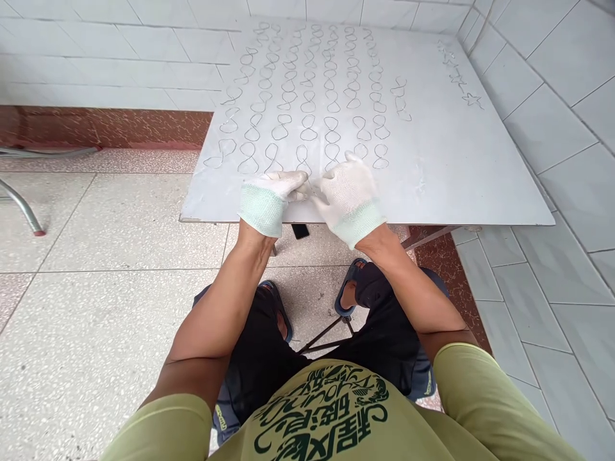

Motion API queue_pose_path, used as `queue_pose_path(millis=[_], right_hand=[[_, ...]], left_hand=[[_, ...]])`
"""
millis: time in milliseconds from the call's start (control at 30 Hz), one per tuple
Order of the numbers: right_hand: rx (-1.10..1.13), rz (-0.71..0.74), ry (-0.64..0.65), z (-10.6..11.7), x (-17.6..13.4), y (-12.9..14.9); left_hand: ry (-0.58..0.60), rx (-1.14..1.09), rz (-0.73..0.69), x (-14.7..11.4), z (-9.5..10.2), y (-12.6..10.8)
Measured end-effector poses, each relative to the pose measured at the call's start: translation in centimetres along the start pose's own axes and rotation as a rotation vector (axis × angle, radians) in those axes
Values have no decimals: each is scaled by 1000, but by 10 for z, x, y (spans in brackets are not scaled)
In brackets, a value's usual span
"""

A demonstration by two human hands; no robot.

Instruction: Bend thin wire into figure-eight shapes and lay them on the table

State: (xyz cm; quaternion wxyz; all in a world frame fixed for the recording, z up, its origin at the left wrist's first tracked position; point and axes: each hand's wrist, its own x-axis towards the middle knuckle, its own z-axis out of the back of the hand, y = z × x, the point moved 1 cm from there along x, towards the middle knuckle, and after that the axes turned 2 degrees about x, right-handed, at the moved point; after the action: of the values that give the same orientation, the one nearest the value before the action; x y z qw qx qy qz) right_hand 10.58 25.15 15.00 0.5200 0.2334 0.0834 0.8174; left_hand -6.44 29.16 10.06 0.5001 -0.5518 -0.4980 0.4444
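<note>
Both my hands wear white knit gloves with pale green cuffs and meet over the near edge of a white board (446, 186). My left hand (273, 192) is closed, its thumb and fingertips pinching a thin wire (310, 184). Close beside it, my right hand (350, 189) curls palm down toward the same wire, its fingertips slightly blurred. The wire's full shape is hidden by the gloves. Just beyond the fingers lie thin wire figure-eight loops, among them one loop (302, 153) near my left fingertips and another (332, 130) further back.
Several rows of figure-eight wires cover the board's left and middle. Star-shaped wire pieces (473, 100) lie at the back right. Tiled walls (542, 109) border the board behind and right. Below the front edge shows a dark phone-like object (300, 231). A metal leg (22, 205) stands left.
</note>
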Motion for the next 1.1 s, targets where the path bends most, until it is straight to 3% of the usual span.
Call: queue_pose_path(millis=[167, 333, 567, 833, 900, 1000, 1100], right_hand=[[-227, 52, -10, -14, 0, 0], [-214, 23, -89, -21, -2, -3], [-169, -34, -103, -31, -2, -6], [-207, 9, -151, -38, -4, -9], [-226, 9, -184, -37, -3, -10], [-220, -21, -223, -34, -3, -11], [-166, -58, -200, -33, -4, -9]], left_hand=[[137, -103, 21, -2, 1, -9], [76, -52, 69, -8, -1, -19], [60, 9, 91, -15, -4, -25], [165, -29, 45, -6, -2, -19], [96, -58, 68, -6, -2, -16], [-112, -43, 96, -8, -1, -12], [-124, 20, 70, -9, -3, -8]])
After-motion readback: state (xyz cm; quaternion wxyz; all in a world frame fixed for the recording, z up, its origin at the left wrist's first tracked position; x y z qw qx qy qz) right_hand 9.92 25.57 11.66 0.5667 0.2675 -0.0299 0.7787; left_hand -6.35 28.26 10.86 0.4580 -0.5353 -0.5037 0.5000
